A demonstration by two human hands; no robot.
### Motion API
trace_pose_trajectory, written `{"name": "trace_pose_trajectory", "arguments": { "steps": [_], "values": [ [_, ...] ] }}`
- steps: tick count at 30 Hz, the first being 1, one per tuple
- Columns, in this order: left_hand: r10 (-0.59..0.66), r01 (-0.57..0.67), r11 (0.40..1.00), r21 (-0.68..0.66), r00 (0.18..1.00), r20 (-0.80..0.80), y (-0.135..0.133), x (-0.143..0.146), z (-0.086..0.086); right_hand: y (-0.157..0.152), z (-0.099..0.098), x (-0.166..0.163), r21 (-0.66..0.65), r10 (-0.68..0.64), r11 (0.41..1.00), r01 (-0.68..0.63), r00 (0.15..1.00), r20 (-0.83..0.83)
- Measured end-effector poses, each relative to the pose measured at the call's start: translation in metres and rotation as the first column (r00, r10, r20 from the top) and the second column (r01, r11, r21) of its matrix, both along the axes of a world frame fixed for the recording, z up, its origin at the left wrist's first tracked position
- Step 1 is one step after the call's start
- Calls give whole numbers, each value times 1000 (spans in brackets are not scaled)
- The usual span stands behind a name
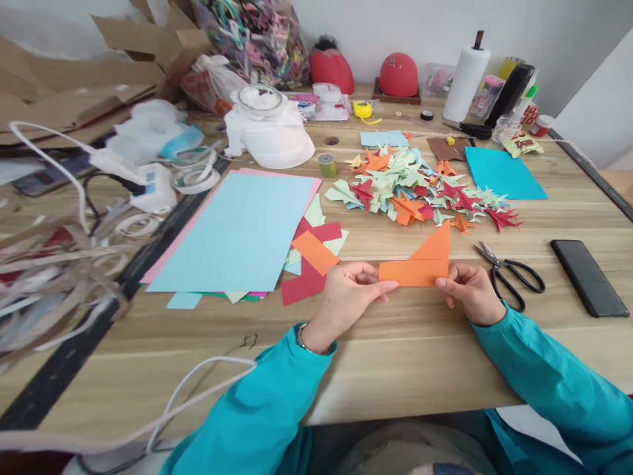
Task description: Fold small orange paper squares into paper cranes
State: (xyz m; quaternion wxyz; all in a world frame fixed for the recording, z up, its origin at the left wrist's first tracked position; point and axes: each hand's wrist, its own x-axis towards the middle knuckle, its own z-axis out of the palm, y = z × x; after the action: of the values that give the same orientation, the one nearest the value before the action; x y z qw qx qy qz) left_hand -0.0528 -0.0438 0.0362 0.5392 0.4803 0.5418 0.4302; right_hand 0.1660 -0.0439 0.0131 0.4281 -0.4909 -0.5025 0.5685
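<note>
Between my two hands is a sheet of orange paper [415, 269], folded so that a pointed flap rises at its right end. My left hand [352, 293] pinches its left edge, thumb in front. At the lower right corner, my right hand [469, 290] grips it between thumb and fingers. Just left of my left hand lie cut strips, an orange strip [315, 252] over a red strip [305, 282]. Black-handled scissors [512, 270] rest open beside my right hand. Beyond the held paper spreads a heap of folded paper shapes [395, 178] in green, red, orange and blue.
Stacked paper sheets [237, 231] with light blue on top lie at left. A phone [588, 277] is at right, below a turquoise sheet [504, 173]. Behind stand a thread spool [327, 165], a yellow tape measure [362, 109] and a white bottle [466, 84]. Cables and ribbons clutter the left.
</note>
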Motion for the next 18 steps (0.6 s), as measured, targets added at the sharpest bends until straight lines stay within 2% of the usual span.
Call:
{"name": "trace_pose_trajectory", "arguments": {
  "steps": [5, 9, 11, 14, 18],
  "values": [
    [-34, 60, 992, -112, 974, 224, 4, -3, -3, 1, -3, 1, 4, -29, 1000, 29, 998, -54],
    [-89, 216, 936, -278, 909, 407, 7, -5, 0, 0, 2, -1, -12, -17, 1000, 16, 988, -155],
    [-65, 200, 937, -287, 905, 419, 7, -4, 0, -1, 5, -3, -82, 26, 996, -43, 979, -203],
    [-42, 130, 967, -218, 929, 367, 5, 3, -2, -4, 6, -7, -185, 105, 971, -151, 967, -232],
    [-152, 193, 972, -133, 951, 268, -2, 12, -4, -8, 4, -14, -223, 127, 960, -170, 972, -195]
  ]
}}
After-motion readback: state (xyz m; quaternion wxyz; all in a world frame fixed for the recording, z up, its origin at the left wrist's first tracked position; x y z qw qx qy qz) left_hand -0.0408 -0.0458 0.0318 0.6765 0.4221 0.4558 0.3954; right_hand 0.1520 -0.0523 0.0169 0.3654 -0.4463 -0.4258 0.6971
